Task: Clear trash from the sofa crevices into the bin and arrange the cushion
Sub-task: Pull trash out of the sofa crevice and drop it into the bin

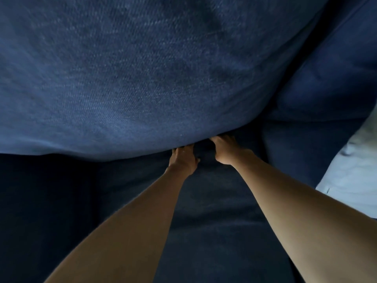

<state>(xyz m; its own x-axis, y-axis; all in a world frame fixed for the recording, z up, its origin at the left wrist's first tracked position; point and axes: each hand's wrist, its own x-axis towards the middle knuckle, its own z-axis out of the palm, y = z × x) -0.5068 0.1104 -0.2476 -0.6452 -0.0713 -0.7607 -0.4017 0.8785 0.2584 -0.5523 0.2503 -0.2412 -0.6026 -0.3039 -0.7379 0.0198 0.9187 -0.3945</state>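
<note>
Under the cushion point(142, 78) edge, my left hand point(182, 159) and right hand point(225, 149) hide their fingertips, grip unclear; I'd sweep slowly along the crevice.

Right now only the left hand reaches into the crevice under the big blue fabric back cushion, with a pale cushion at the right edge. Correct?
Not quite: the head view shows both the left hand and right hand at the crevice under the big blue fabric back cushion. The pale cushion is at the right edge.
</note>
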